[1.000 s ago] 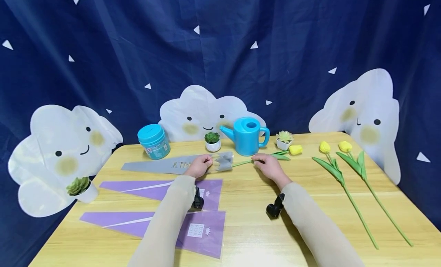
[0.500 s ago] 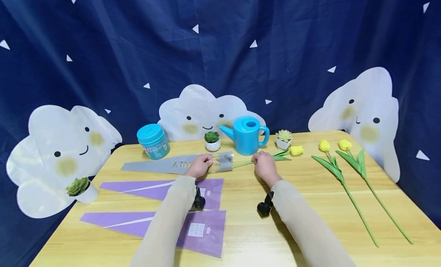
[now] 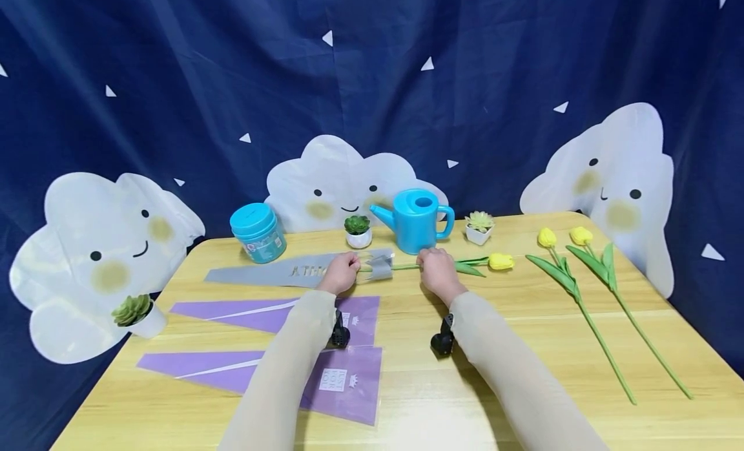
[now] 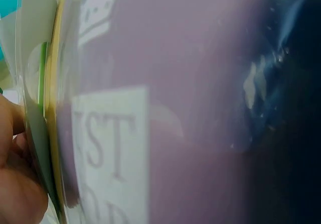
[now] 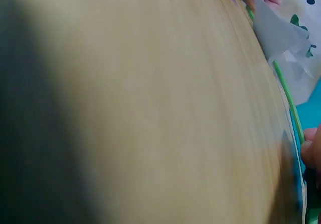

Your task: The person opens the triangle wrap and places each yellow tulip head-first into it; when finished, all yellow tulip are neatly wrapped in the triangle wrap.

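A grey flower sleeve (image 3: pixel 273 271) with a clear, crown-edged mouth lies toward the back of the table. My left hand (image 3: pixel 341 272) pinches it near the mouth; the left wrist view shows its curled fingers (image 4: pixel 20 189) against the film. My right hand (image 3: pixel 438 270) pinches the green stem of a yellow tulip (image 3: pixel 501 262), bloom pointing right. The stem (image 5: pixel 287 91) runs leftward into the sleeve's mouth, and green shows through the film close to my left hand. Where the stem ends is hidden.
Two purple sleeves (image 3: pixel 354 393) lie nearer me. Two yellow tulips (image 3: pixel 572 296) lie at right. A blue watering can (image 3: pixel 415 225), a lidded blue tub (image 3: pixel 258 234) and small potted succulents (image 3: pixel 357 231) stand along the back; another pot (image 3: pixel 145 318) sits at the left edge.
My right hand has shifted left toward the sleeve. The tulip stem now shows inside the clear mouth, near my left hand, and the bloom lies slightly nearer me. The head view has tilted slightly.
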The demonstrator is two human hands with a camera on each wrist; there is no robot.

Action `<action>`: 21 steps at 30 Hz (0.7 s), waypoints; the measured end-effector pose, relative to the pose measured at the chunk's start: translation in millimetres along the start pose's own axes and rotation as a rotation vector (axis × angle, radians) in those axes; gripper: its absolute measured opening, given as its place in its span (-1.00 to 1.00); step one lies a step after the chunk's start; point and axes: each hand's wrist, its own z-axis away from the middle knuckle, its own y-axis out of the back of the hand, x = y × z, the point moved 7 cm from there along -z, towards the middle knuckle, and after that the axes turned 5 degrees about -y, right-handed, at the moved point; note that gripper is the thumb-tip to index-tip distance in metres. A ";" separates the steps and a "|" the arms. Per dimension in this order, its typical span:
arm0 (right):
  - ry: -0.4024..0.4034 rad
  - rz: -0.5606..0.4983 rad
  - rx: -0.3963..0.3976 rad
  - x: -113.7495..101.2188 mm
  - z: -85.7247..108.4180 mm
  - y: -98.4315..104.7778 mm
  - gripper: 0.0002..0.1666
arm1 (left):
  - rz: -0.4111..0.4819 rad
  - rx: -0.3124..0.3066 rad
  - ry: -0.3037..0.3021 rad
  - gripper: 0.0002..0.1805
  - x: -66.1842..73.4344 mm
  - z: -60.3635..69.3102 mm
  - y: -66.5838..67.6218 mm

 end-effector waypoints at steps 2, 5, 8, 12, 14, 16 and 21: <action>-0.001 -0.009 0.000 -1.0 -0.8 -0.4 -0.84 | 0.012 0.009 0.016 -0.83 -1.2 -0.1 -0.4; -0.007 -0.018 -0.001 -0.8 -1.7 -1.1 -0.83 | 0.023 0.037 0.034 -0.82 -1.2 0.8 1.1; -0.021 -0.021 0.004 0.1 -1.6 -0.9 -0.83 | 0.024 0.063 0.037 -0.81 1.7 2.0 2.8; -0.028 -0.019 -0.003 -1.5 -0.5 -0.4 -0.83 | 0.023 0.091 0.046 -0.81 3.8 4.3 4.2; -0.028 -0.011 -0.008 -3.1 0.0 -0.4 -0.83 | 0.017 0.100 0.051 -0.81 3.7 5.2 4.8; -0.027 -0.003 -0.007 -4.9 0.6 0.2 -0.83 | 0.000 0.105 0.059 -0.82 4.0 5.9 6.0; -0.029 0.006 -0.003 -7.2 0.7 0.5 -0.84 | -0.077 0.120 0.076 -0.83 3.6 5.5 9.3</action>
